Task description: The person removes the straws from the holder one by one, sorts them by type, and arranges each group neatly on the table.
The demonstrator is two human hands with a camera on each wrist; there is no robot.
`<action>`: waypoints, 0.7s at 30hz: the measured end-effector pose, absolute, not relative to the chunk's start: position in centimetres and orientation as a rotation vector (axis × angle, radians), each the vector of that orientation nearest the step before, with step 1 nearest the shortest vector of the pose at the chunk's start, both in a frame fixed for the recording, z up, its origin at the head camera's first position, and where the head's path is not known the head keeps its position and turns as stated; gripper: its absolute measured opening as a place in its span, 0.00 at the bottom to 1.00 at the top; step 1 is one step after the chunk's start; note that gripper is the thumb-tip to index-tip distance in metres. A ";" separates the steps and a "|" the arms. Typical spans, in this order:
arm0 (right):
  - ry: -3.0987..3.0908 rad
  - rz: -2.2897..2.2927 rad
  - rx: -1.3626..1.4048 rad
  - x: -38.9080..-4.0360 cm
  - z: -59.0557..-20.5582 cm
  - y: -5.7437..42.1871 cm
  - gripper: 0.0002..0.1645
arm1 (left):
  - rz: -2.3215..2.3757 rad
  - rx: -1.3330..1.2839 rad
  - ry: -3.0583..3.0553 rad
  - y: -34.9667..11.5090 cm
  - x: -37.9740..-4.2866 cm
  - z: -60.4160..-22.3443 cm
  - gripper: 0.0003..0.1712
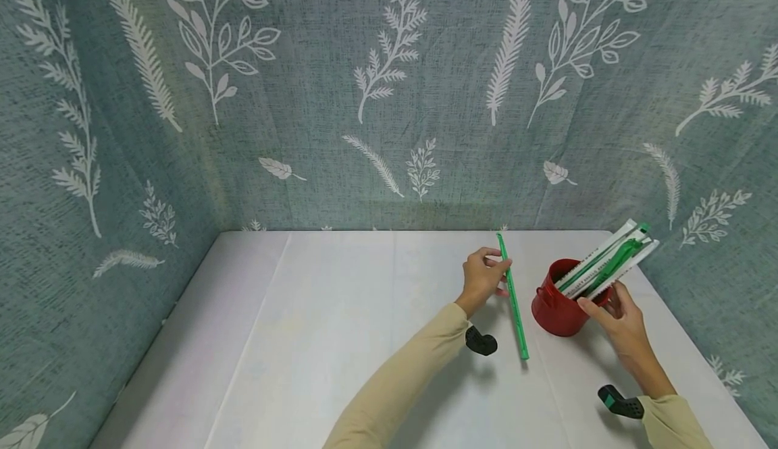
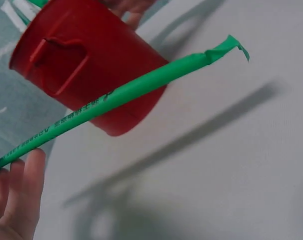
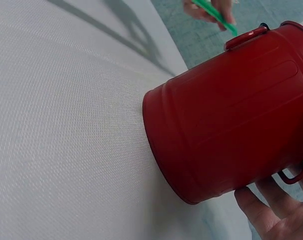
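Note:
My left hand (image 1: 480, 277) pinches a long straw in a green printed wrapper (image 1: 514, 300) between thumb and fingers near its upper end. The straw slants over the white table, with its shadow below; a twisted wrapper end shows in the left wrist view. To its right stands a red metal bucket (image 1: 558, 310) with small side handles. Several wrapped straws (image 1: 598, 267), white and green, lean to the right out of it. My right hand (image 1: 629, 331) holds the bucket's right side, thumb at the near rim, fingers (image 3: 256, 212) beside a handle in the right wrist view.
A white cloth covers the table (image 1: 328, 300). Green-grey curtains (image 1: 316, 98) with white leaf prints hang behind it and along both sides. Black devices (image 1: 481, 341) are worn at both wrists.

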State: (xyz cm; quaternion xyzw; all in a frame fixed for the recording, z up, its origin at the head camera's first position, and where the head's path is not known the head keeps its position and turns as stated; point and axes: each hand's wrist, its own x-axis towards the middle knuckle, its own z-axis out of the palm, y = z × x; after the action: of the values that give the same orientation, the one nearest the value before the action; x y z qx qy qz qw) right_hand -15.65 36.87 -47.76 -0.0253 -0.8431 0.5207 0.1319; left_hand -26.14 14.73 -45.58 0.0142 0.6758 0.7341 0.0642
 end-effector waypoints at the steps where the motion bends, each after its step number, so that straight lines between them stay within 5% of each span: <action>1: -2.449 1.510 -0.077 -15.6 -47.8 36.8 0.40 | 2.214 0.033 2.045 14.8 -26.1 -45.7 0.12; 21: -2.446 1.529 -0.095 -15.7 -47.9 36.9 0.41 | 2.009 -0.049 2.323 16.4 -26.4 -48.9 0.09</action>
State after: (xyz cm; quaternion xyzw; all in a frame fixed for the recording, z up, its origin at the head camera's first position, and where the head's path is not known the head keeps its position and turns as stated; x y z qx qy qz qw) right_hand -15.66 36.90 -47.88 -0.0327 -0.8405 0.5256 0.1275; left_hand -26.40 16.36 -48.88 -0.0161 0.7559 0.6535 0.0350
